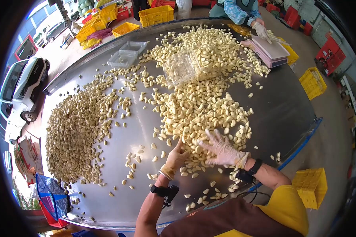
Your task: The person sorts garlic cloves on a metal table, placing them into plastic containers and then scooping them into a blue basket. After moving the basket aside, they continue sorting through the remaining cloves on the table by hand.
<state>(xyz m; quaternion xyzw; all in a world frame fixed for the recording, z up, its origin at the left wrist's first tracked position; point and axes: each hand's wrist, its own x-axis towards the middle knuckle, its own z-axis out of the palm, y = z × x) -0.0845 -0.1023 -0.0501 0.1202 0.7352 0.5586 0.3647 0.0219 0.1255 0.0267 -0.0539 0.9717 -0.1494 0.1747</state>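
Gloved and low over the metal table (pixel 136 118), my left hand (pixel 177 158) touches the near left edge of a large heap of peeled garlic cloves (pixel 201 112); its fingers point up and lie close together, and whether they hold a clove cannot be made out. My right hand (pixel 221 148), also gloved, rests on the heap's near right part with its fingers spread and nothing gripped. Clear plastic boxes (pixel 182 69) lie on the heap farther back. Loose cloves are scattered around both wrists.
Darker, unpeeled-looking cloves (pixel 73 134) form a pile at left, beside a blue basket (pixel 53 195). Empty clear trays (pixel 126 54) lie at the back left. Across the table a co-worker's gloved hand (pixel 261 31) is over a scale (pixel 271 49). Yellow crates (pixel 310 187) stand on the floor.
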